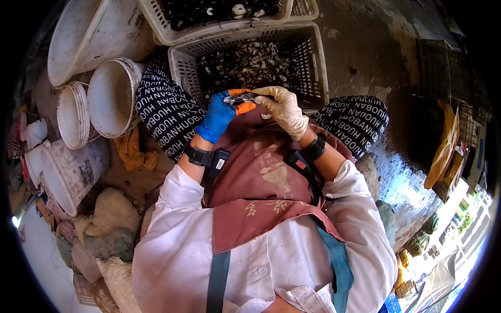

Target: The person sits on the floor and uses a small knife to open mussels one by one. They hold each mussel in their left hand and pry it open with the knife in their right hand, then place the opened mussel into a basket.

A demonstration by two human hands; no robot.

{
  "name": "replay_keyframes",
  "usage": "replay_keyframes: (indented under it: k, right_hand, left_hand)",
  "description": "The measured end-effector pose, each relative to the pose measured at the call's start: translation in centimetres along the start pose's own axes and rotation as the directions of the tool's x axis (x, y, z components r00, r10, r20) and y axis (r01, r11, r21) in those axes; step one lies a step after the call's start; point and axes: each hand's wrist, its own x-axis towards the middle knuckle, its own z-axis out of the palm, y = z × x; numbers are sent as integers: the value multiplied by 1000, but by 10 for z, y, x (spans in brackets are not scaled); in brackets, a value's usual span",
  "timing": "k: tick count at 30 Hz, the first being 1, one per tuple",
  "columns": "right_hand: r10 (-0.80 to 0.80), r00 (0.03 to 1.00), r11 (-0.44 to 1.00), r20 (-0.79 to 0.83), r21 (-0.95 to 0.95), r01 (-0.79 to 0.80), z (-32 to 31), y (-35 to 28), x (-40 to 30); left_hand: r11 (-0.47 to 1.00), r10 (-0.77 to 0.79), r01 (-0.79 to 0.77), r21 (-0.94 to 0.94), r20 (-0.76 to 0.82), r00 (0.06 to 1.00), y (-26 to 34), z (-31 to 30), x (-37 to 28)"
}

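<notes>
My left hand [219, 113], in a blue glove with orange covers on the thumb and a finger, grips a small dark, shiny object [238, 98]. Whether that is a shell or a metal tool is hard to tell. My right hand [285, 110] wears a pale, stained glove. Its thumb and forefinger pinch at the object's right end, partly hiding it. Just below, a pale crescent-shaped bit [266, 116] shows against my reddish apron [262, 164]. Both hands are above my lap, at the near side of a slotted plastic crate [324, 66] holding many small pale and dark pieces [250, 64].
Behind it, another crate [156, 23] contains dark shells [188, 13]. White buckets [111, 98] and a large pale tub [78, 35] stand at left. An orange cloth [133, 150] and stuffed sacks [109, 211] lie on the floor. Wet floor [399, 176] shines at right.
</notes>
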Motion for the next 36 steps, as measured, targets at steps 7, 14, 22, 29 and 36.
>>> replay_keyframes:
  k: [7,14,22,29,36]
  right_hand:
    - [67,988,988,-142,147,-46,-39,64,21]
    - [247,965,773,84,584,-249,3,13,16]
    - [82,994,906,70,411,-104,4,2,17]
    - [95,995,936,1,339,-89,-27,10,7]
    - [98,994,972,-51,221,-84,-28,9,-4]
  left_hand:
    - [994,-46,36,-105,-93,995,-7,9,0]
    - [682,443,-302,667,-48,895,-3,19,21]
    - [593,125,-103,799,36,992,0,5,20]
    - [992,75,-64,109,-102,992,-7,-3,13]
    - [990,86,-63,126,-185,979,2,-6,9]
